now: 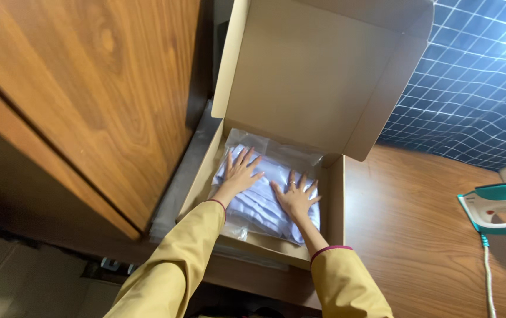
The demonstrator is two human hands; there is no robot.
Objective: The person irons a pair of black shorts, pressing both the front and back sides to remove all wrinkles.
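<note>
1 open cardboard box (pixel 335 194) is sitting on the wooden tabletop (pixel 417 235), holding 1 clear bag of folded white cloth (pixel 264 200). 2 hands are pressing flat on that bag, gripping nothing: the left hand (pixel 240 174) and the right hand (pixel 295 199), fingers spread wide. 1 teal iron (pixel 500 206) is standing well apart at the right.

A brown wooden surface (pixel 417 235) fills the lower right. An open cardboard box (pixel 335 194) sits on it at its left edge, lid raised, just beside a wooden cabinet. Well apart — at the far right — a teal and white iron (pixel 500 206) rests on the surface, its cord (pixel 488 277) trailing toward the viewer.
</note>
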